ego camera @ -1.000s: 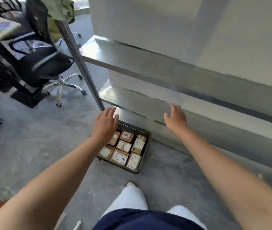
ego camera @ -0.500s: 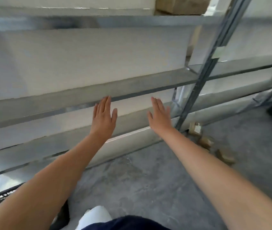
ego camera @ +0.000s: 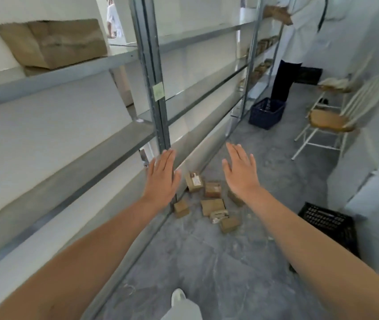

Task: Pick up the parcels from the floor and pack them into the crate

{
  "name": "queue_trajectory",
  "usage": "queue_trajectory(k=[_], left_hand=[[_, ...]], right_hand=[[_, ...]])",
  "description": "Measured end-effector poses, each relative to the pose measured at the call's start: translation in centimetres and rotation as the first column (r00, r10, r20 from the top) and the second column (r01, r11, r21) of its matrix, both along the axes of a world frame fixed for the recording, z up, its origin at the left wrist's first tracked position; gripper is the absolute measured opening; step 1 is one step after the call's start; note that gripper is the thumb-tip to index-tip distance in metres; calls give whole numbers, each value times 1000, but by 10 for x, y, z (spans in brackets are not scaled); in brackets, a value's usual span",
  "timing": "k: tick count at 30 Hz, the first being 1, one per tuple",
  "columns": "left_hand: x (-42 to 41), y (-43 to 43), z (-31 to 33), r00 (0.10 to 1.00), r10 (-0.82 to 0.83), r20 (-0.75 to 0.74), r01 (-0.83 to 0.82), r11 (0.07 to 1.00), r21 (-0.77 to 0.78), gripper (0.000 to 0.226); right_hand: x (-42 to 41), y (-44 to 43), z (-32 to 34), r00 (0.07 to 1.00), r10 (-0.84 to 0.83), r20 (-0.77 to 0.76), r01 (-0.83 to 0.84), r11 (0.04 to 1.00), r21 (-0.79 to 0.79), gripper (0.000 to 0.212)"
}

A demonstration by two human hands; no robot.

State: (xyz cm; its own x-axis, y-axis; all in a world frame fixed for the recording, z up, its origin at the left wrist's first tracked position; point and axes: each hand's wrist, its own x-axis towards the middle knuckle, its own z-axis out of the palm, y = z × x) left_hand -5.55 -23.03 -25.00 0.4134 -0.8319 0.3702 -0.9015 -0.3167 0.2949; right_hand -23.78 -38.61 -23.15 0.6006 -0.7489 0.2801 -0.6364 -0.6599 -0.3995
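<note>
Showing black crate (ego camera: 329,225) right of scattered parcels (ego camera: 211,202), inside unseen, blue basket (ego camera: 266,113) far beyond parcels, left hand (ego camera: 163,179) and right hand (ego camera: 239,174) flat, empty, fingers straight, flanking parcels from above

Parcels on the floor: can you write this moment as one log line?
left hand: open, empty | right hand: open, empty | parcels: scattered on floor, untouched

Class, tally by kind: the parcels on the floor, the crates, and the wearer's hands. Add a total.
Parcels on the floor: 7
Crates: 2, black crate and blue crate
Wearer's hands: 2, left hand and right hand
Total: 11
</note>
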Motion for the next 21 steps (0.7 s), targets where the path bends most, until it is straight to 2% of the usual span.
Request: queue_trajectory(k=[3, 9, 12, 16, 21], left_hand=[[21, -57, -22, 996, -72, -46, 72, 997, 3, 54], [75, -152, -68, 976, -32, -214, 40, 999, 31, 53], [106, -184, -90, 964, -17, -264, 44, 994, 100, 52], [140, -239, -104, 963, 10, -269, 43, 980, 193, 52], [146, -315, -123, 957, 18, -289, 56, 967, 247, 51]], right_hand=[[-8, -51, -10, 994, -106, -28, 106, 994, -2, 52], [8, -144, -49, 947, -248, -204, 269, 960, 79, 52], [29, -177, -76, 923, -259, -284, 307, 941, 139, 52], [56, -207, -105, 914, -291, -284, 365, 894, 260, 48], [61, -265, -137, 920, -218, -326, 317, 902, 294, 50]])
